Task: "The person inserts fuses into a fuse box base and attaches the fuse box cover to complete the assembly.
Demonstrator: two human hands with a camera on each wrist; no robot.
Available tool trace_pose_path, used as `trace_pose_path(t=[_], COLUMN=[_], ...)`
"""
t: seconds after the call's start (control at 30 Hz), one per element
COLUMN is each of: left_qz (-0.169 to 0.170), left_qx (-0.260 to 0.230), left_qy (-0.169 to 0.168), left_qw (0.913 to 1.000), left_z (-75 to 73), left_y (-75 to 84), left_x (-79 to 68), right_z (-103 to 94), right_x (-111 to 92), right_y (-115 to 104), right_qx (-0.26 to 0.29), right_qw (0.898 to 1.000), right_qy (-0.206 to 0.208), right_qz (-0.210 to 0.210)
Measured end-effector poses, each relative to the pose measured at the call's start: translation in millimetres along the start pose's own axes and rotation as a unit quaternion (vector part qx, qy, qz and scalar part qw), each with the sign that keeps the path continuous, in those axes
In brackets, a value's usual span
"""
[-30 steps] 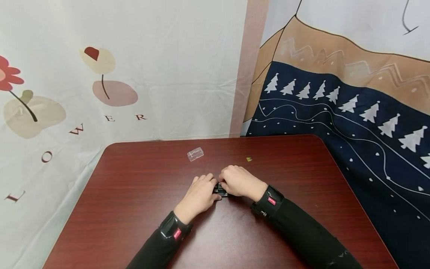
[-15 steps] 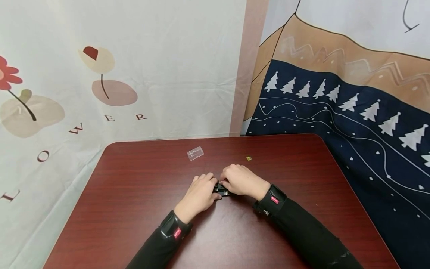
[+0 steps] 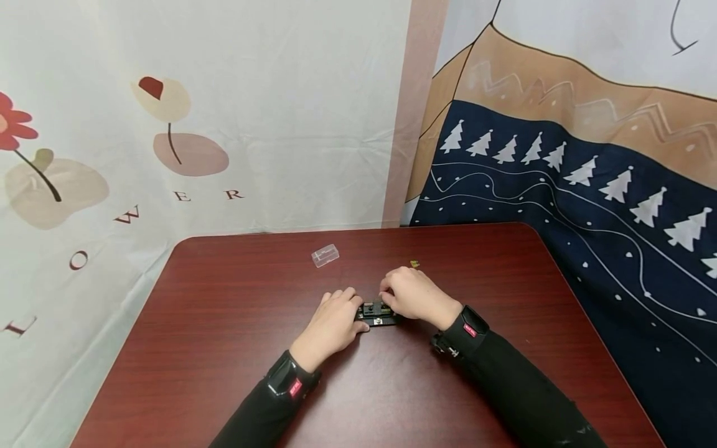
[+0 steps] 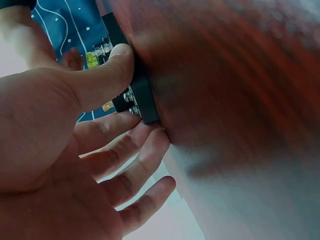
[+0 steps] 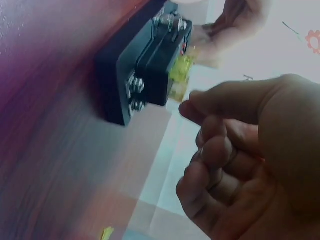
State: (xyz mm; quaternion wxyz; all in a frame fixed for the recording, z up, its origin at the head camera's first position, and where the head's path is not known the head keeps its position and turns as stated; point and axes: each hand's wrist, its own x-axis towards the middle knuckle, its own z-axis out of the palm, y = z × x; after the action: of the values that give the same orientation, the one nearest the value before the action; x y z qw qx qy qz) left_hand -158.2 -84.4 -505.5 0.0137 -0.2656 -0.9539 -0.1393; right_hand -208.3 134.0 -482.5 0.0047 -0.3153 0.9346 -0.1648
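A black fuse block [image 3: 376,321] with screw terminals along its side sits on the table between my hands. Yellow blade fuses [image 5: 181,68] stand in its top, seen in the right wrist view. My left hand [image 3: 330,323] grips the block's left end, its thumb [image 4: 117,65] over the near side and fingers at the far side and end. My right hand [image 3: 420,295] is at the block's right part, fingers curled. Its thumb and index fingertips come together close beside the end fuse; whether they touch it is unclear. Nothing shows between them.
A clear plastic cover [image 3: 325,256] lies toward the back of the brown table [image 3: 235,286]. Small yellow pieces [image 3: 414,264] lie behind my right hand, partly covered by it. Printed cloths hang behind the table and at its right.
My right hand has moved right along the fuse block, uncovering more of its middle and partly covering the small yellow pieces. The left hand and the block have stayed in place.
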Motion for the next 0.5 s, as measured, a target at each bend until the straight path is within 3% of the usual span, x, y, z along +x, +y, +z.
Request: trace_pose_path(t=[0.17, 0.33, 0.5], left_qz=[-0.003, -0.008, -0.01], left_qx=[-0.006, -0.01, -0.012], left_qy=[-0.001, -0.006, -0.008], left_qw=[1.0, 0.9999, 0.9998], left_z=[-0.4, -0.1, 0.7], left_y=[0.4, 0.6, 1.2], left_x=[-0.7, -0.2, 0.0], right_z=[-6.4, -16.5, -25.1], right_x=[1.5, 2.8, 2.9], right_y=[16.0, 39.1, 57.4], right_qx=[0.0, 0.02, 0.039], right_qw=[0.996, 0.984, 0.974], right_qy=[0.04, 0.086, 0.101], right_qz=[0.075, 0.156, 0.198])
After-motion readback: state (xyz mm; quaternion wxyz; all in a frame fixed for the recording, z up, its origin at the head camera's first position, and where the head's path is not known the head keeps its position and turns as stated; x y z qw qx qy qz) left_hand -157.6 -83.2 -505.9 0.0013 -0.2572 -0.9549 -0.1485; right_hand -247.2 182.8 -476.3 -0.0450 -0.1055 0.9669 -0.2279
